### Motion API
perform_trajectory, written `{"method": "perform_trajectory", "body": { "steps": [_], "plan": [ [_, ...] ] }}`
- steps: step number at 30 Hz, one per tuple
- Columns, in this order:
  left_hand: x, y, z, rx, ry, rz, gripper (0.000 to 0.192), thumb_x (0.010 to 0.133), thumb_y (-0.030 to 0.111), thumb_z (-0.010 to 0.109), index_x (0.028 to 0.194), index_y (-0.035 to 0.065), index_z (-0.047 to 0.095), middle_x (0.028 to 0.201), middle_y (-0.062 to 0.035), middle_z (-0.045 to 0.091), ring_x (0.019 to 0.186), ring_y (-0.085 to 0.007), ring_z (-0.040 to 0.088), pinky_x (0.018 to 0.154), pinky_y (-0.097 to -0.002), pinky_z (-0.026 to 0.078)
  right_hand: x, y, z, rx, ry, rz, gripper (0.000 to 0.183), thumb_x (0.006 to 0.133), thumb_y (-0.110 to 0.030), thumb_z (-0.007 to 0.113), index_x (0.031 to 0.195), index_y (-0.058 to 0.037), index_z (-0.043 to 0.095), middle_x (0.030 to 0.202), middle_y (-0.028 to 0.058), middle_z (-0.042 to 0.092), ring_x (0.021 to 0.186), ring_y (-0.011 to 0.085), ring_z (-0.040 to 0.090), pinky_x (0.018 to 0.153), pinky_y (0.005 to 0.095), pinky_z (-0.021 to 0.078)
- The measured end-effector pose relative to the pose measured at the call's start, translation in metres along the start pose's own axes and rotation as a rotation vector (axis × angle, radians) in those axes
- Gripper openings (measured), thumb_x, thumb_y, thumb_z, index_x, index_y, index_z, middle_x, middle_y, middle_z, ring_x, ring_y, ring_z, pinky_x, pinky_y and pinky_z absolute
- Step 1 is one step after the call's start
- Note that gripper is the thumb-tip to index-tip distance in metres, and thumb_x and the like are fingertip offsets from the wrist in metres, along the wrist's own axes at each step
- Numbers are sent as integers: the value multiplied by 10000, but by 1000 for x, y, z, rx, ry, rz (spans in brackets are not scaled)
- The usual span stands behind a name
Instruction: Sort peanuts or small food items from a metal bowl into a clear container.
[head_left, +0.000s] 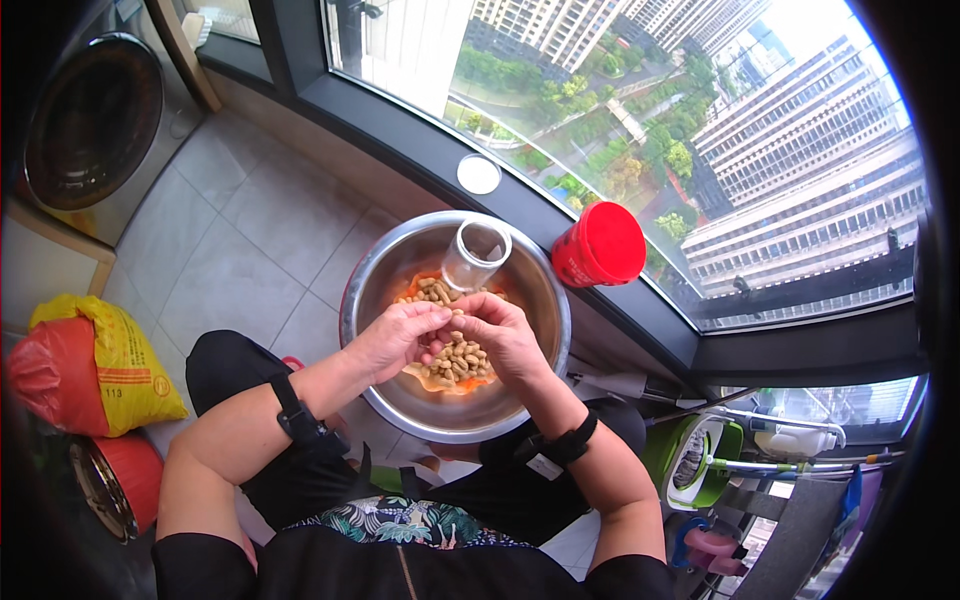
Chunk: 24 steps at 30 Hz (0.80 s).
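Note:
Both my hands meet over a large stainless steel basin (551, 337), their fingertips pinched together on a small peanut. My left hand (409, 334) comes in from the left, and my right hand (499, 330) from the right. Below them, a heap of unshelled peanuts (457, 362) lies on an orange plastic bag (431, 381) inside the basin. Just beyond my fingers, a clear glass jar (469, 266) stands without a lid near the basin's far side; its contents are hard to make out.
On the dark window sill are a round white lid (478, 174) and a red plastic bucket (600, 244). Yellow and red bags (112, 367) lie at the left above a red container (131, 480). A green mop bucket (694, 461) and poles stand at the right.

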<state>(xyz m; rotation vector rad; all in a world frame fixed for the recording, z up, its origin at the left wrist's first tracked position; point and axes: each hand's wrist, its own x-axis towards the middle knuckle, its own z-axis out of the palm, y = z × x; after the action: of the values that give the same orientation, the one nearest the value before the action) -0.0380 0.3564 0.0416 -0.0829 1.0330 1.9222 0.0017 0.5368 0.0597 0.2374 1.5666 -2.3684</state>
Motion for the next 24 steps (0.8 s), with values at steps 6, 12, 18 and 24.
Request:
{"method": "perform_trajectory", "body": {
  "steps": [6,12,18,24],
  "plan": [
    [-1,-2,-3,-33,2,-35,202,926,251,556,895,57,604,773,-10,565,645,-70,514,535,-199,430,1,1,3,-44,33,32,166,871,-111,645,959,23,601,850,60,647,781,116,617,734,242,493],
    [-1,7,1,56,25,-91,250,922,282,549,879,42,603,726,-15,551,596,-77,507,477,-204,413,3,12,1,-490,28,-223,145,871,-106,644,909,30,612,829,45,640,761,94,590,719,231,481],
    [1,0,-1,-17,35,-77,265,946,246,476,898,9,584,728,-40,553,582,-97,497,463,-225,396,0,11,1,-206,10,-104,158,873,-104,641,940,39,622,834,45,648,784,96,598,731,235,485],
    [3,-3,-4,41,100,-46,258,954,218,443,913,0,575,733,-61,567,597,-113,516,470,-234,403,-1,4,0,-222,34,-105,141,859,-71,640,957,29,631,859,53,656,789,108,616,718,248,497]
  ]
}}
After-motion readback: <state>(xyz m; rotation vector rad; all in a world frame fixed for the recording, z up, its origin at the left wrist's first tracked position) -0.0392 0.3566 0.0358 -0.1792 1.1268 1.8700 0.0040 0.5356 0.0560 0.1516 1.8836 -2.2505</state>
